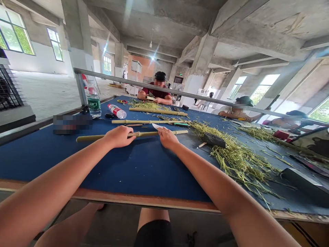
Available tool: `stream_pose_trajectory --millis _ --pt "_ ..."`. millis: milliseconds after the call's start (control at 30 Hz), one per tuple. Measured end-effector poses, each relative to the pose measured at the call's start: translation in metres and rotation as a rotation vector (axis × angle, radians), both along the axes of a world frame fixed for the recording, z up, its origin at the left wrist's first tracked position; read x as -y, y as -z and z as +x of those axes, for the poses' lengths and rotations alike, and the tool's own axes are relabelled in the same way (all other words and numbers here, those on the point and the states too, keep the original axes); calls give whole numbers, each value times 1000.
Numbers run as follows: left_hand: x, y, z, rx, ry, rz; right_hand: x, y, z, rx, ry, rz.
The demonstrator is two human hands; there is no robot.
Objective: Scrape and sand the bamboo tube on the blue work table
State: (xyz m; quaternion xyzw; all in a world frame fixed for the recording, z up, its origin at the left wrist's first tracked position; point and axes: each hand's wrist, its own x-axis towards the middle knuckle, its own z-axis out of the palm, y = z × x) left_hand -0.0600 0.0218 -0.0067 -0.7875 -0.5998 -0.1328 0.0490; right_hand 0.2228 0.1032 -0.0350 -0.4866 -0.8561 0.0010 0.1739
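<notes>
My left hand [120, 136] is wrapped round a bamboo pole [89, 138], which lies crosswise in front of me just over the blue tabletop. My right hand [166, 137] is closed on a knife, its handle hidden by the fingers. The pale knife blade [155, 126] points up and left from the hand, near the pole; I cannot tell whether it touches. Past the right hand the pole's right end [183, 132] shows. Behind it lie a thinner bamboo pole [144, 121] and a green-handled tool [180, 124].
Bamboo shavings [236, 161] are heaped at the right, with a dark block [214, 140] on them. Left stand an upright water bottle [94, 103] and a lying bottle [117, 111]. A metal rail [164, 91] crosses above the table. Co-workers [155, 92] sit opposite and at right.
</notes>
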Motion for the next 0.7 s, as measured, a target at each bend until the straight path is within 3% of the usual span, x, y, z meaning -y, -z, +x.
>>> stream_pose_trajectory --millis 100,167,333,467,533,600,700 --pt "3 -1 1 -34 34 60 -4 0 3 -26 65 -1" --pt "5 -1 2 -74 45 105 2 0 -7 -67 29 -4" --pt "9 -2 6 -129 39 177 37 -4 -45 -163 -310 14" --pt "7 -4 1 -145 -106 114 45 -6 -49 -118 -498 29" --pt "5 -5 -2 -146 -203 41 35 -5 -37 -70 -430 30" --pt "4 -7 -5 -139 -246 0 19 -3 -21 -42 -270 32" --pt "5 -9 -5 -115 -160 1 -3 0 0 -26 -38 37"
